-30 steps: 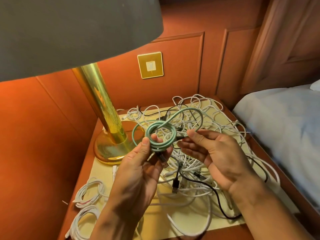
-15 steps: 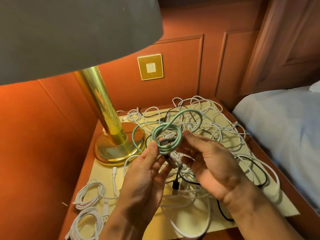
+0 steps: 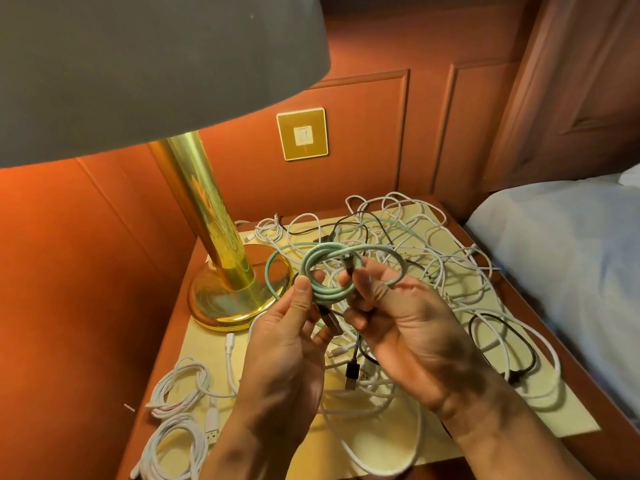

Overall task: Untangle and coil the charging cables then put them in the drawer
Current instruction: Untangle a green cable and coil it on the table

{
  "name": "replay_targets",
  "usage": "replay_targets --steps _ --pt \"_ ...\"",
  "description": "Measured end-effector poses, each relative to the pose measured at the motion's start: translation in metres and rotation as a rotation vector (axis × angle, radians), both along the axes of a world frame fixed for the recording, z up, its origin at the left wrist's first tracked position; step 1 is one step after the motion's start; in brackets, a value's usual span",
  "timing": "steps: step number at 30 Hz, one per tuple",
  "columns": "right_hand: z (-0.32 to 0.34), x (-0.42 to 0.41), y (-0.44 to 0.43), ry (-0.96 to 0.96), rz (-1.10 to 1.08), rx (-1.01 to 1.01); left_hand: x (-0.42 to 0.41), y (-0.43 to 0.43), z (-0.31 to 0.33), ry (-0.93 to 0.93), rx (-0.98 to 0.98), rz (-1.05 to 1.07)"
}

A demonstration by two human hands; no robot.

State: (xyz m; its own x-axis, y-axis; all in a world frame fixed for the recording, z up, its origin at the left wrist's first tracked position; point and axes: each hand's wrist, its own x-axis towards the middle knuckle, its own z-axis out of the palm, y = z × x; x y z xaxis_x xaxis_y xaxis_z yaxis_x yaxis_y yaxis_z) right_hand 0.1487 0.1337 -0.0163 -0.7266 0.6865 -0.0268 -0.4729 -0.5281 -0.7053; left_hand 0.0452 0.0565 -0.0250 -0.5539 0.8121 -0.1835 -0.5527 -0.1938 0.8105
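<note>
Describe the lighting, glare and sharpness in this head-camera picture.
Head view: warm light spills from under the lamp shade onto the orange wall. Head view: strong glare streaks the brass lamp stem. Head view: the green cable, held by the left hand and right hand, looks sharp. Head view: the wide lens tilts the panelling at right.

Right hand (image 3: 415, 327) has moved in onto the green cable (image 3: 332, 293).

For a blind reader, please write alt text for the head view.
The left hand pinches a green cable coil while the right hand holds its plug end, above a nightstand. Below lie tangled white and black cables beside a brass lamp.
</note>
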Motion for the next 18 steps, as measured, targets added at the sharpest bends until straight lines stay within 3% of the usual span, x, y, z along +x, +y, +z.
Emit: replay_targets --steps 5,11,18 --pt "0.001 0.007 0.01 -0.141 0.047 0.098 -0.02 -0.011 0.007 -0.006 -0.056 -0.182" --pt "0.003 0.022 0.026 -0.307 0.122 0.196 -0.036 -0.014 0.004 0.339 -0.12 -0.311" --pt "-0.002 0.013 0.016 -0.187 -0.015 0.159 -0.024 -0.007 0.002 0.151 -0.113 -0.194"
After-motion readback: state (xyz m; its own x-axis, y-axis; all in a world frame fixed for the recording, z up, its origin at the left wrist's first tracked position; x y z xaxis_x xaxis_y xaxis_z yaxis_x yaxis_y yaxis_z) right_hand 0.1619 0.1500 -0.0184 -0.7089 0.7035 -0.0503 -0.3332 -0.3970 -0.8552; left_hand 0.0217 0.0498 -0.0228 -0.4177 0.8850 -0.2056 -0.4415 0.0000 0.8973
